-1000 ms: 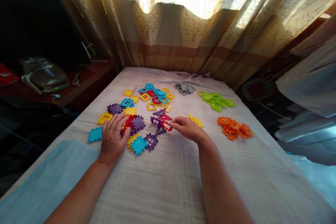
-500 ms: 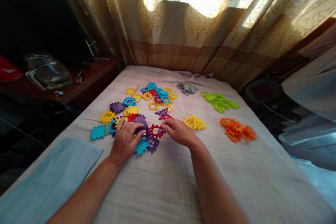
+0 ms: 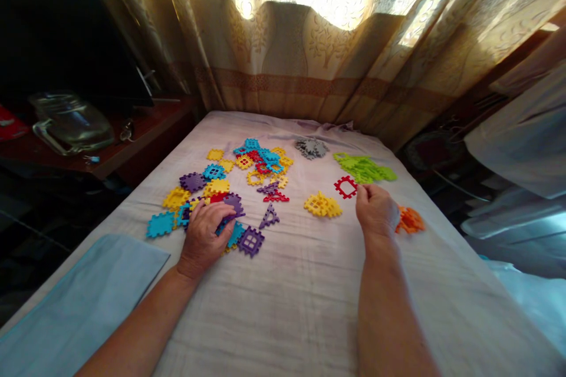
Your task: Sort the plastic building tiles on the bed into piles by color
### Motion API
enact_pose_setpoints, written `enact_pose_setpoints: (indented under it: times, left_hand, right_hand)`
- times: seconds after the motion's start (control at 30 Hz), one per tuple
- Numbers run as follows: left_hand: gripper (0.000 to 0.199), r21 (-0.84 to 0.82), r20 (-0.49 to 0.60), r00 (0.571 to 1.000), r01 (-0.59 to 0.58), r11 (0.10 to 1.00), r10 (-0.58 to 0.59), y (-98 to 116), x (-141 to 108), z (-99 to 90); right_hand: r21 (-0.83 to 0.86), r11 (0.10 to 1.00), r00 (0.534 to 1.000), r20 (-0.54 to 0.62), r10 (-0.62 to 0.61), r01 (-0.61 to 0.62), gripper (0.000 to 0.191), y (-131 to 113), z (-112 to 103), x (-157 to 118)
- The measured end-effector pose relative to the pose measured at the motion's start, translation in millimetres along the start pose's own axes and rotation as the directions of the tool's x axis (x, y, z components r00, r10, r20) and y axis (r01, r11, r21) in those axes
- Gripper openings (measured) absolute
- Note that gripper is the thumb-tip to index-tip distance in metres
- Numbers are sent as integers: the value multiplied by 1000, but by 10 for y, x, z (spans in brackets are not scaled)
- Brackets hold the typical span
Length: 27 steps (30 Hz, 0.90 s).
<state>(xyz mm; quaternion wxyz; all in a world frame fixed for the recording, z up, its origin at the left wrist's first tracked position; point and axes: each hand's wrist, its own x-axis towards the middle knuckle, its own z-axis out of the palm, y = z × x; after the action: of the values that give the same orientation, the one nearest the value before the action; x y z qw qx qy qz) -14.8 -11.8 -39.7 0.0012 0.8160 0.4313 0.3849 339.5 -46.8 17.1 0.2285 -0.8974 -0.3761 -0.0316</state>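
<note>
red frame piece (image 3: 348, 195), head view: grasped by one edge in the clenched right hand (image 3: 377, 210), over the right half of the sheet (image 3: 300, 294), between the yellow pile (image 3: 322, 205), the green pile (image 3: 365, 168) and the orange pile (image 3: 411, 220). cannot tell whether clear of the sheet or grazing it. left hand (image 3: 206, 235) curled low over the left mixed cluster (image 3: 177, 197), thumb and fingers bent; at the fingertips, a thin purple piece (image 3: 239, 215), but cannot tell whether gripped or merely near.

done, as judged from the layout: four colours lying apart in single-colour piles. grey pile (image 3: 312, 148) near the far edge of the sheet; green pile toward the far right corner; orange pile toward the right edge, partly hidden behind the right hand; yellow pile nearer the middle.

left, by the same judgement: much, with blue, yellow, purple and red pieces lying mingled in the left mixed cluster, toward the left edge, and in the far mixed cluster (image 3: 270, 156), toward the far edge. just beside these, loose: red triangular piece (image 3: 276, 197), purple triangular piece (image 3: 269, 217), and purple window piece (image 3: 251, 241), nearest of the three to the near edge. near left corner: folded blue cloth (image 3: 84, 300).
</note>
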Motion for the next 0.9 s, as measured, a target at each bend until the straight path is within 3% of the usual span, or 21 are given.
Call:
enact_pose_setpoints:
  times: [0.1,0.23,0.53,0.67,0.77,0.9]
  left_hand:
    - [18,-16,20,1000,7,1000,-7,-15,-9,10]
    - [18,-20,28,999,-25,999,26,-30,-15,15]
    - [19,-39,40,997,-58,998,60,-18,-17,-4]
    - [22,-59,40,995,-85,995,87,-17,-15,-14]
    - [21,-70,52,995,-81,994,85,-22,-17,-14]
    - [18,-66,74,995,-61,996,65,-26,-24,-7]
  right_hand:
    - [-45,999,999,25,25,-24,37,89,73,-6]
    - [-74,997,998,64,-30,34,34,51,169,-26]
    - [46,983,958,220,-184,178,24,-1,199,-9]
    - [94,955,944,152,-294,282,25,-94,226,-44]
    - [138,896,890,125,-438,422,25,-321,281,-186]
    - [144,776,736,248,-630,615,29,-703,411,-524]
